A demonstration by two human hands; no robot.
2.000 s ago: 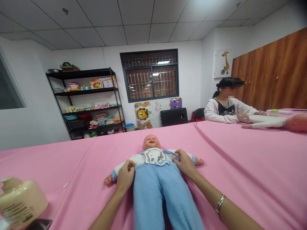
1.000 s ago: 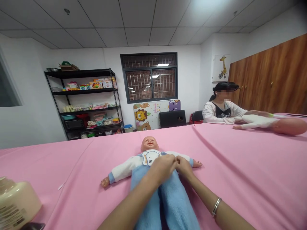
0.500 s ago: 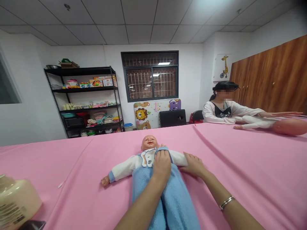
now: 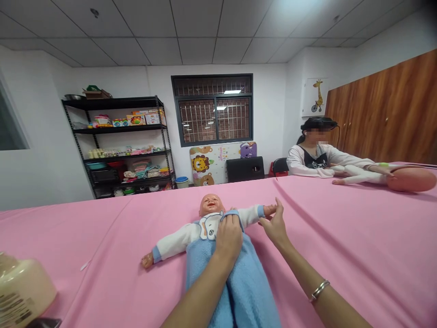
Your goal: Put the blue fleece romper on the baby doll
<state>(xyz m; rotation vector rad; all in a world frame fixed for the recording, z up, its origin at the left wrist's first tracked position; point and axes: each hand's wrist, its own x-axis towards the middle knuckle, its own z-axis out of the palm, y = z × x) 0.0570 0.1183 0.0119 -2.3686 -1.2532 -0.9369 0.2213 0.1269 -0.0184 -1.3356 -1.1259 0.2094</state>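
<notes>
A baby doll (image 4: 210, 206) lies on its back in a white top with blue cuffs and a cartoon face on the chest. Light-blue fleece overalls (image 4: 252, 273) cover its lower body. My left hand (image 4: 229, 234) is closed on the upper edge of the overalls at the doll's chest; its fingertips are partly hidden under the cloth. At the end of the doll's outstretched arm on the right, my right hand (image 4: 276, 225) has its thumb and fingers around the doll's hand (image 4: 269, 209). The doll's other arm (image 4: 174, 241) lies out to the left.
The table has a pink cloth (image 4: 112, 255). A cream pump bottle (image 4: 27, 284) stands at the near left. Across the table on the right, a person (image 4: 314, 155) handles another doll (image 4: 411, 178). A black shelf rack (image 4: 119, 130) with goods stands behind.
My right hand has moved from the doll's sleeve up to its hand, and that arm now points further up and outward. My left hand stays at the chest. The co-worker's hand has lowered to the other doll.
</notes>
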